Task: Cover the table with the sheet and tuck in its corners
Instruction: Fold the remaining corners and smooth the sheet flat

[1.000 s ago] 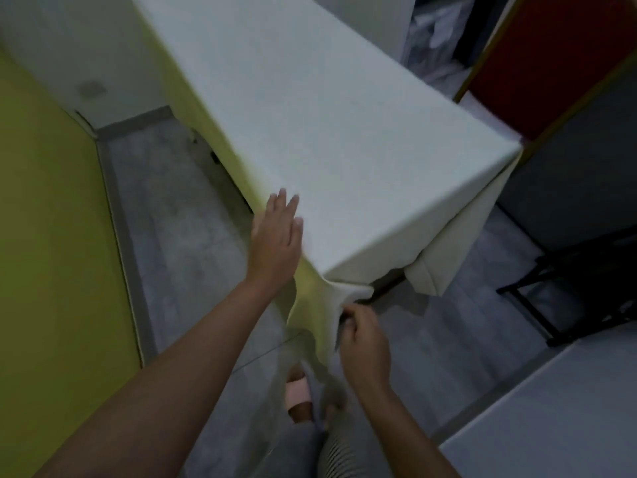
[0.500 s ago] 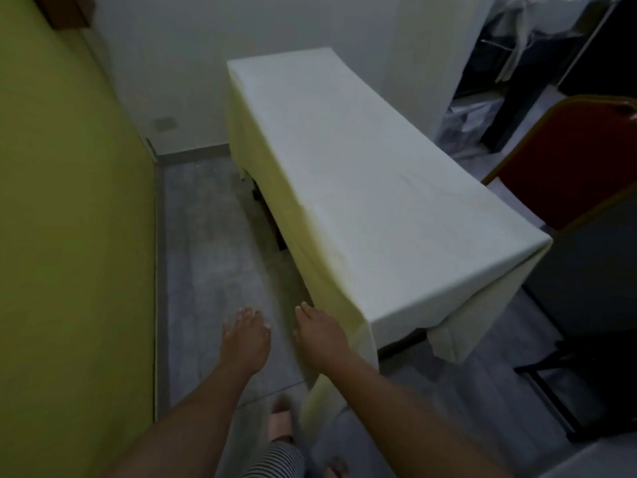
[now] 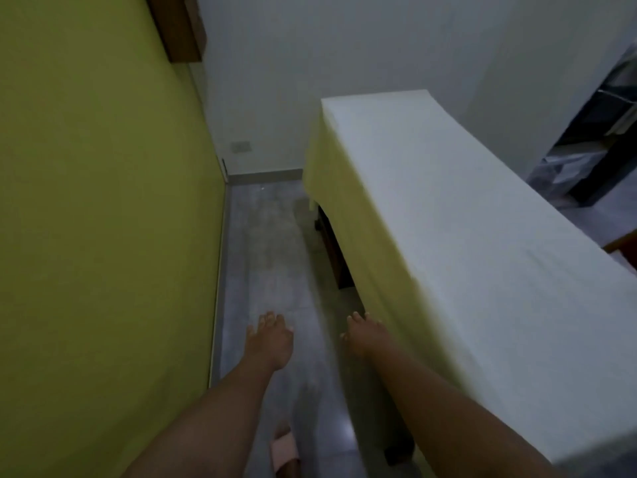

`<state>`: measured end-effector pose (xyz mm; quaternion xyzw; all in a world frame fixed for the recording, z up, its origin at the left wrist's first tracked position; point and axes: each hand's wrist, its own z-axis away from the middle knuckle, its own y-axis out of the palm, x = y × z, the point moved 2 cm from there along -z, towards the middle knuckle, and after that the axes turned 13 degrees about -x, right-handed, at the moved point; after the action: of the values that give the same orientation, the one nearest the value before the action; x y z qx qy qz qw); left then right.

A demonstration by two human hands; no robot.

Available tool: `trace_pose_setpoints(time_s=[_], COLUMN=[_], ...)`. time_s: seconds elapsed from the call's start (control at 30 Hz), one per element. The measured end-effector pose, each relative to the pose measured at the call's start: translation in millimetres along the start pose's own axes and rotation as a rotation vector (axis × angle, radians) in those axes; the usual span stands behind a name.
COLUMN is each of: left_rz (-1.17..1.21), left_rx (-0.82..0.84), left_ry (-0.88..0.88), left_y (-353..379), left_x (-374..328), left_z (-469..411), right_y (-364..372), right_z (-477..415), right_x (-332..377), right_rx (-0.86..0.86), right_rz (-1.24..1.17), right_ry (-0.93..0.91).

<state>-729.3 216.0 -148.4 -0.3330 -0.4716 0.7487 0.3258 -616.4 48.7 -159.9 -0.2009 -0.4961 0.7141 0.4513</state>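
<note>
A pale yellow sheet (image 3: 465,236) covers the long table on the right, lying smooth on top and hanging down its left side (image 3: 348,208). My left hand (image 3: 270,339) hovers over the floor, fingers spread, holding nothing. My right hand (image 3: 363,334) is stretched forward beside the sheet's hanging left side, fingers apart and empty; whether it touches the cloth I cannot tell. The table's near corners are out of view.
A yellow-green wall (image 3: 103,219) runs close on the left, leaving a narrow strip of grey tiled floor (image 3: 269,257) beside the table. A white wall (image 3: 310,81) closes the far end. My pink slipper (image 3: 284,453) shows below. Dark clutter (image 3: 586,160) stands at the right.
Both hands have left the near corner of the sheet. The view has swung left and forward along the table's left side, and the hands now reach out empty over the aisle.
</note>
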Motion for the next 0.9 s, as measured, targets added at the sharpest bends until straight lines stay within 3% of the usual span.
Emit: trace_pose_setpoints(time_s=[0.43,0.9], left_rz=[0.019,0.076], left_rx=[-0.145,-0.161], left_ry=[0.032,0.019], left_y=[-133,-232], left_x=[65,47], left_z=[-167,-429], right_y=[-126,-266], right_z=[-170,-410], right_x=[108,98], right_rx=[-0.171,-0.209], right_rz=[-0.001,0.006], right_ry=[-0.065,-0.018])
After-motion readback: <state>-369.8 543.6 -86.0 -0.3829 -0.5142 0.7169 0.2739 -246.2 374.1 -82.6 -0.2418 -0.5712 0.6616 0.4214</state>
